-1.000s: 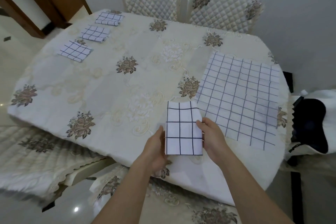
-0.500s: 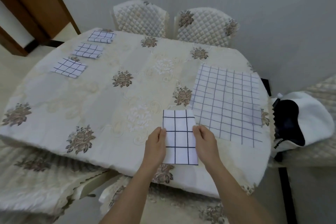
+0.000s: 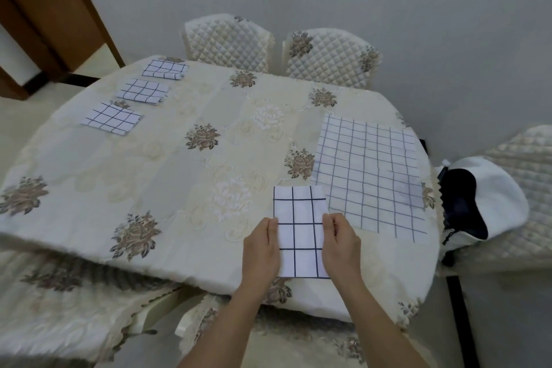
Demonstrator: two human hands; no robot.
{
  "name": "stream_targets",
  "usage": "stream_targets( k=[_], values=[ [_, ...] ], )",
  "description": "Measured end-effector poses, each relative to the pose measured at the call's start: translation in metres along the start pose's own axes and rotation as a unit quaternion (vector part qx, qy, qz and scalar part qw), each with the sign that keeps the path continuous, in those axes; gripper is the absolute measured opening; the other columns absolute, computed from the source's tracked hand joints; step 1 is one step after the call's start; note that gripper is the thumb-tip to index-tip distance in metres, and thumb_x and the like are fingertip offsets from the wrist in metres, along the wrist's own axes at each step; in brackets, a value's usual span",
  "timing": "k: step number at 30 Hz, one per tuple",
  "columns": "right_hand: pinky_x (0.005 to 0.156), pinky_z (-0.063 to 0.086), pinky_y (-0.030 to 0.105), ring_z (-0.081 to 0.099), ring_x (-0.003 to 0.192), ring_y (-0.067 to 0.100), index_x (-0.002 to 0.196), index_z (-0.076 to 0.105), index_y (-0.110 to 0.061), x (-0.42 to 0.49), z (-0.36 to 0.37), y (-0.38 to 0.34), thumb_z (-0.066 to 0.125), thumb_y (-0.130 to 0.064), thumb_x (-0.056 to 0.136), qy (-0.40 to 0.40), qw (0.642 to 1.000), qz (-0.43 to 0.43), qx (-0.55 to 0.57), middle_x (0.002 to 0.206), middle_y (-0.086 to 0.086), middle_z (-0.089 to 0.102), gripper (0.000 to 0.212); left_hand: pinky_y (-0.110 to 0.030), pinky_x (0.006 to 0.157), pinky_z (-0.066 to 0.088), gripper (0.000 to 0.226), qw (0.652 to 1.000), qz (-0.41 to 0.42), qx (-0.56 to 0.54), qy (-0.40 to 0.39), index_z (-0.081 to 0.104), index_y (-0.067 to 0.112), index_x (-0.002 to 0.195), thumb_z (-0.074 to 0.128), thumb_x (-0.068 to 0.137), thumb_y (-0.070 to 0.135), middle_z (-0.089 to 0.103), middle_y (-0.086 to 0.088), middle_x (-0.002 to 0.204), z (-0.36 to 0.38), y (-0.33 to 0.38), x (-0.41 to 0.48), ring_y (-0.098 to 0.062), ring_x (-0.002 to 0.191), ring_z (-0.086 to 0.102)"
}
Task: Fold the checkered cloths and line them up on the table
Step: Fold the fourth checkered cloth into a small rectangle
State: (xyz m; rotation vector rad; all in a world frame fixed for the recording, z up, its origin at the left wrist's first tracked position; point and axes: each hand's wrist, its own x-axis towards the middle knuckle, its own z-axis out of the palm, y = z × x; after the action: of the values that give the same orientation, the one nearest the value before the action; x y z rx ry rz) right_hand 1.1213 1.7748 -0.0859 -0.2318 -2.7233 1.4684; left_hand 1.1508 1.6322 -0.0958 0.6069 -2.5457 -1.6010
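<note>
A folded checkered cloth (image 3: 300, 233) is held at the near right edge of the table (image 3: 179, 176), its long sides running near to far. Its left side is pinched by the left hand (image 3: 259, 251) and its right side by the right hand (image 3: 341, 248), with the thumbs laid on top and the fingers curled at the edges. Whether the cloth rests on the tabletop cannot be told. Just to its right and farther back, a spread checkered cloth (image 3: 370, 176) is laid flat. At the far left, a row of three folded cloths (image 3: 142, 92) is lined up. Two quilted chairs (image 3: 328, 60) are set at the far side, and a white and black bag (image 3: 490, 203) is seen at the right.
</note>
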Motion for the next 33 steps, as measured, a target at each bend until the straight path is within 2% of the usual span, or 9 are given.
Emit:
stream_targets(
  k=[7,14,16,20,24,28,33],
  values=[
    [0.051,0.036,0.018,0.049,0.058,0.010,0.079,0.054,-0.017,-0.009,0.006,-0.017,0.043,-0.031,0.104,-0.054,0.997,-0.059,0.006,0.065,0.000,0.055,0.031,-0.023,0.052,0.030,0.040,0.998,-0.017,0.008,0.055,0.040,0.017,0.070,0.037,0.107,0.032,0.046,0.002,0.063,-0.024,0.000,-0.019,-0.009,0.056,0.037],
    [0.053,0.035,0.019,0.046,0.057,0.012,0.080,0.055,-0.013,-0.041,0.027,-0.039,0.045,-0.032,0.104,-0.177,0.974,-0.138,0.039,0.062,-0.001,0.050,0.031,-0.026,0.051,0.027,0.040,0.974,-0.065,0.007,0.217,0.040,0.013,0.070,0.039,0.106,0.031,0.042,0.001,0.061,-0.060,-0.014,-0.076,-0.013,0.056,0.036],
    [0.054,0.034,0.020,0.046,0.059,0.014,0.080,0.055,-0.012,-0.060,0.043,-0.043,0.046,-0.033,0.103,-0.221,0.962,-0.153,0.048,0.064,0.000,0.052,0.032,-0.031,0.054,0.029,0.040,0.960,-0.094,-0.001,0.264,0.039,0.015,0.069,0.040,0.106,0.030,0.042,0.003,0.061,-0.074,-0.025,-0.100,-0.014,0.057,0.037],
    [0.054,0.035,0.017,0.049,0.062,0.012,0.081,0.056,-0.012,-0.111,0.070,-0.055,0.048,-0.031,0.103,-0.307,0.930,-0.195,0.056,0.068,0.001,0.057,0.030,-0.027,0.052,0.031,0.038,0.924,-0.148,0.015,0.351,0.045,0.015,0.071,0.040,0.106,0.030,0.052,0.001,0.064,-0.107,-0.048,-0.155,-0.014,0.059,0.045],
    [0.054,0.036,0.013,0.051,0.065,0.008,0.083,0.056,-0.015,-0.162,0.094,-0.074,0.047,-0.029,0.103,-0.379,0.890,-0.249,0.046,0.071,-0.007,0.057,0.027,-0.033,0.055,0.032,0.040,0.880,-0.182,0.008,0.439,0.043,0.015,0.068,0.042,0.105,0.029,0.050,0.002,0.062,-0.136,-0.069,-0.206,-0.012,0.058,0.042],
    [0.059,0.041,0.027,0.056,0.069,0.018,0.080,0.057,-0.010,-0.213,0.122,-0.087,0.047,-0.032,0.103,-0.442,0.850,-0.280,0.055,0.072,0.004,0.061,0.033,-0.022,0.049,0.029,0.040,0.836,-0.214,0.001,0.505,0.041,0.017,0.066,0.042,0.105,0.027,0.044,0.007,0.058,-0.161,-0.088,-0.254,-0.005,0.052,0.039],
    [0.061,0.040,0.021,0.058,0.073,0.016,0.085,0.060,-0.012,-0.270,0.153,-0.103,0.048,-0.031,0.103,-0.503,0.810,-0.297,0.039,0.076,0.002,0.064,0.029,-0.021,0.050,0.030,0.040,0.788,-0.250,-0.004,0.563,0.037,0.013,0.067,0.043,0.105,0.025,0.042,0.002,0.059,-0.193,-0.119,-0.295,-0.009,0.053,0.033]
  ],
)
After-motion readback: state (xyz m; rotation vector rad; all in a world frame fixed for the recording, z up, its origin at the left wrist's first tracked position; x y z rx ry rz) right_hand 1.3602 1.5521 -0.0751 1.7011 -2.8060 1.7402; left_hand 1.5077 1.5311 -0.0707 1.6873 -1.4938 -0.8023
